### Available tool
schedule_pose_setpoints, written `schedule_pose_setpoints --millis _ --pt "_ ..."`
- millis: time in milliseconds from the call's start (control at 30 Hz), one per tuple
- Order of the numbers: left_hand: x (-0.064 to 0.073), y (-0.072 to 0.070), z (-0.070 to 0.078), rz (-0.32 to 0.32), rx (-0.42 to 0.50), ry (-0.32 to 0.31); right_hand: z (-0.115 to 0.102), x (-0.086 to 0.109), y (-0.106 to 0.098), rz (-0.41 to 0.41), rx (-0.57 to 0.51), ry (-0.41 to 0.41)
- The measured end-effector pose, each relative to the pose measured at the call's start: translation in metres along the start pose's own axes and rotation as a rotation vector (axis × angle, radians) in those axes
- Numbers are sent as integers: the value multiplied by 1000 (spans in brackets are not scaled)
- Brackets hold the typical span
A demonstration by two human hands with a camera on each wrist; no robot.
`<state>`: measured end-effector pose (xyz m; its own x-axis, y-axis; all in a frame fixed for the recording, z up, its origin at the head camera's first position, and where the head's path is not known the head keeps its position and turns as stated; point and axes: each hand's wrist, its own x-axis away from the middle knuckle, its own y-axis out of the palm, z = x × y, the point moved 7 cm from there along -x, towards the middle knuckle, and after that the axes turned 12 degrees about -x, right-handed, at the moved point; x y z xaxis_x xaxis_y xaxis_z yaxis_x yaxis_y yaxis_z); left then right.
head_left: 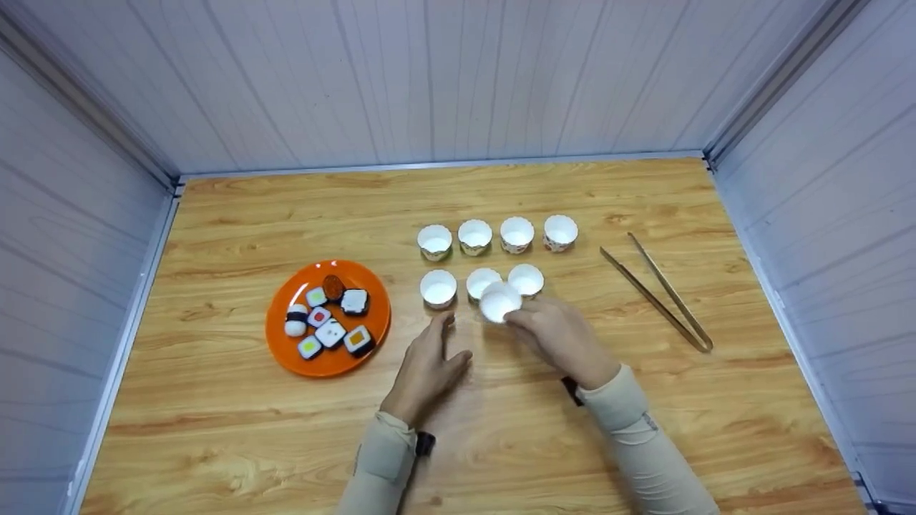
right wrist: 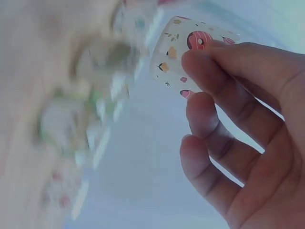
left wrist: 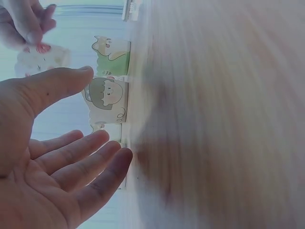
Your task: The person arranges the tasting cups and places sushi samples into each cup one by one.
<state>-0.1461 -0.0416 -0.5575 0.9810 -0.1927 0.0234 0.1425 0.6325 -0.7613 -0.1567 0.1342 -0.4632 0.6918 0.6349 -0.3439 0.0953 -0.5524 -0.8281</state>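
Observation:
My right hand (head_left: pixel 562 336) pinches a white paper baking cup (head_left: pixel 500 302) by its side, raised in front of the nearer row of cups. In the right wrist view that cup (right wrist: pixel 183 59) shows a print of pink and orange flowers, with thumb and index finger on its wall. Empty-palmed, my left hand (head_left: pixel 427 368) has its fingers extended close by the left cup (head_left: pixel 439 288) of the nearer row. Partly covered by the held cup is the middle one (head_left: pixel 484 283); a third cup (head_left: pixel 526 280) stands right of it.
Behind them runs a row of several more cups (head_left: pixel 475 237). An orange plate (head_left: pixel 275 350) at the left bears several sushi pieces (head_left: pixel 330 333). Metal tongs (head_left: pixel 662 293) lie spread on the wooden table (head_left: pixel 215 443) at the right. Pale panels (head_left: pixel 458 79) enclose the back and sides.

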Motion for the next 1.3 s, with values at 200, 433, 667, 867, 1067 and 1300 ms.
schedule_pose_setpoints --millis 200,433,667,867,1067,1300 --pt "2 -2 2 9 6 18 44 13 -38 92 69 172" --pt "3 -2 0 -7 8 5 102 34 -35 35 160 467" --pt "2 -2 1 -12 29 -1 125 41 -19 -45 103 563" --pt "3 -3 2 -14 30 -4 130 42 -15 -70 82 587" --pt "4 -3 3 -4 25 12 124 41 -18 -53 108 566" --pt "9 -7 5 -11 22 -4 107 42 -29 10 91 526"
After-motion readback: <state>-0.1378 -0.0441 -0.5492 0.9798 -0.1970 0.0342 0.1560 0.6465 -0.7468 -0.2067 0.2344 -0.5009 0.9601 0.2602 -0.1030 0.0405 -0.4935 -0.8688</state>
